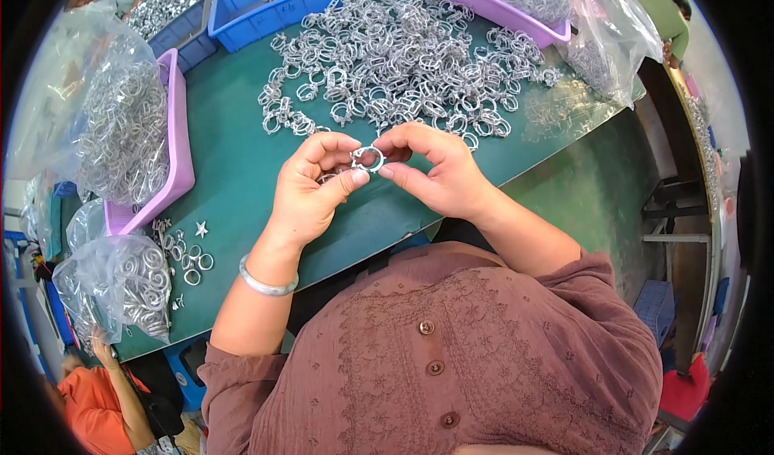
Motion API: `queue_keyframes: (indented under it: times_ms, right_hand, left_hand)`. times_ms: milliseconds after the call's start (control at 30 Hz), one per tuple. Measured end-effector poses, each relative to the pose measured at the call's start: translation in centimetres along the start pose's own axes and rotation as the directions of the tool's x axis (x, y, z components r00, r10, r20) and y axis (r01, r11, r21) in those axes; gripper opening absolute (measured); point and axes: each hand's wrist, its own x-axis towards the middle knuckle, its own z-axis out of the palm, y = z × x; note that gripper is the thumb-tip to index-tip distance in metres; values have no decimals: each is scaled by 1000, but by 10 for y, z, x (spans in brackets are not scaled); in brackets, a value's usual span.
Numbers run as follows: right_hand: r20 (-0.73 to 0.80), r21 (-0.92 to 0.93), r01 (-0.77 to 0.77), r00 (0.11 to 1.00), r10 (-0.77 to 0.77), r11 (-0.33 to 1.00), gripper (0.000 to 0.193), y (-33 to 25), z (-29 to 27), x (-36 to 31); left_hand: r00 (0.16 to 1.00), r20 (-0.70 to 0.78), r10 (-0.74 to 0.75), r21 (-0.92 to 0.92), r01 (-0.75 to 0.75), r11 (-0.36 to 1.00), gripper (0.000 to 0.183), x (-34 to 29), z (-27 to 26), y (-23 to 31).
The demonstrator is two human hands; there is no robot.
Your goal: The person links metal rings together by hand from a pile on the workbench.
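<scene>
In front of me, above the near part of the green table, a silvery metal curtain ring is held between my two hands. The thumb and forefinger of my left hand pinch its left side. More metal shows under the curled fingers of that hand, too covered to make out fully. On the ring's right side, my right hand closes its thumb and fingertips. Just beyond both hands spreads a large heap of similar silvery rings.
Left stands a tilted pink basket with a plastic bag of metal pieces; near it lie a bag of spiral pieces, loose rings and a star. Behind are a blue crate and another pink basket. Other people sit around.
</scene>
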Motion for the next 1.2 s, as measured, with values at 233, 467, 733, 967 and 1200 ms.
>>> queue_keyframes:
  times_ms: [233,467,733,967,1200]
  right_hand:
    - [14,89,-100,995,99,991,19,-3,0,-1]
    - [14,146,-169,986,169,975,18,-6,0,-2]
    - [-4,138,-121,992,123,983,17,-2,0,-4]
    - [-46,115,-104,993,110,988,18,5,2,-7]
    - [-48,66,-33,998,36,997,18,8,1,-4]
  left_hand:
    - [999,-26,43,65,-41,997,31,0,-1,-4]
    - [1000,-9,29,70,-28,997,34,-1,0,-4]
    - [1000,-13,-2,55,3,998,19,-1,-1,0]
    - [1000,0,16,70,-16,997,23,-1,0,-1]
    - [999,-11,35,10,-35,999,38,0,2,-1]
